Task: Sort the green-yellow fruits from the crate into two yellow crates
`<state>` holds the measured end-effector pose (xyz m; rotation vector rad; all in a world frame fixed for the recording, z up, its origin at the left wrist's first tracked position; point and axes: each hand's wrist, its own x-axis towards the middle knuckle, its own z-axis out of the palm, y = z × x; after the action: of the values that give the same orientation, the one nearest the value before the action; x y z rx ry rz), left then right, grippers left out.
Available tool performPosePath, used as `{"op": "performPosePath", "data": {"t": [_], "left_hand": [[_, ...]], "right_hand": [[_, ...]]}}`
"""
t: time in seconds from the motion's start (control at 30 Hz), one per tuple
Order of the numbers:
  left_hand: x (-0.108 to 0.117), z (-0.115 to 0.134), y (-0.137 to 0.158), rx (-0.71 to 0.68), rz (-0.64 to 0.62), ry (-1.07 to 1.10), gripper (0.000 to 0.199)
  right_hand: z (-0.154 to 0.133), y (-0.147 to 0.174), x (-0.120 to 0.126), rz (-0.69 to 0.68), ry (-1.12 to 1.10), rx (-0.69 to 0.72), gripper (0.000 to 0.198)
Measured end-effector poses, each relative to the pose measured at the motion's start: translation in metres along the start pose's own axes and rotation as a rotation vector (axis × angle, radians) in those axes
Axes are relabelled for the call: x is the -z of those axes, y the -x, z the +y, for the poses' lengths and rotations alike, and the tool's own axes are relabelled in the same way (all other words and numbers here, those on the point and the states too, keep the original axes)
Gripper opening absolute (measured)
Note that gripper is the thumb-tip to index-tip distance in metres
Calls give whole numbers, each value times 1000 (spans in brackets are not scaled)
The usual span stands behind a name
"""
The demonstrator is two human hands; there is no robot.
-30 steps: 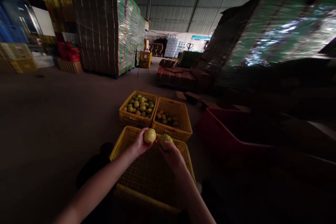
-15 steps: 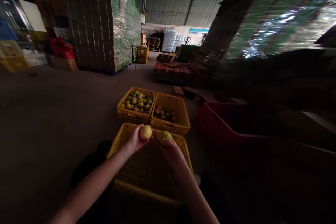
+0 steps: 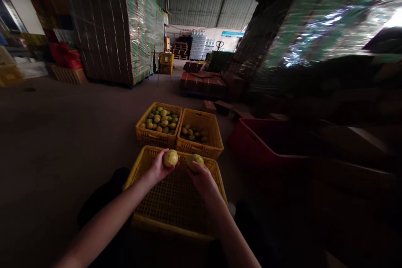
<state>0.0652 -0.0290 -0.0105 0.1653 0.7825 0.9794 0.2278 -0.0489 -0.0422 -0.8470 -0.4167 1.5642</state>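
My left hand (image 3: 160, 166) is closed round a yellow, roundish fruit (image 3: 171, 158) with a shiny skin. A greener fruit (image 3: 195, 162) sits in the grip of my right hand (image 3: 202, 178), a short gap to the right of the first. Both hands are above a yellow plastic crate (image 3: 169, 201) with a mesh floor, close to its far side. Beyond it, the left crate (image 3: 157, 137) holds many yellow and green fruits (image 3: 161, 119). In the right crate (image 3: 201, 147), fewer fruits (image 3: 194, 134) lie at the bottom.
A red tub (image 3: 260, 146) stands to the right of the crates, among dark cardboard pieces. Tall stacks wrapped in film (image 3: 100, 25) rise at the left and right (image 3: 307, 29). Flat red-brown boxes (image 3: 204, 83) lie further back on the floor.
The whole view has shifted slightly, so things appear a little further left and up. Both hands still hold their fruits in nearly the same pose.
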Motion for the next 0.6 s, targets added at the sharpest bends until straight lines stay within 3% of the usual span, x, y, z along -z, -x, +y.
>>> {"op": "performPosePath", "data": {"t": [0.2,0.37,0.6], "left_hand": [[-1,-2,0,0,19,-6,31],[-2,-2,0,5,25,15,29],[1,-2,0,18,12,36,25]], "right_hand": [[-3,2,0,13,-13,-22,34],[-2,2,1,-63,6,-36,31],[1,-6,8,-22,19,-22,31]]}}
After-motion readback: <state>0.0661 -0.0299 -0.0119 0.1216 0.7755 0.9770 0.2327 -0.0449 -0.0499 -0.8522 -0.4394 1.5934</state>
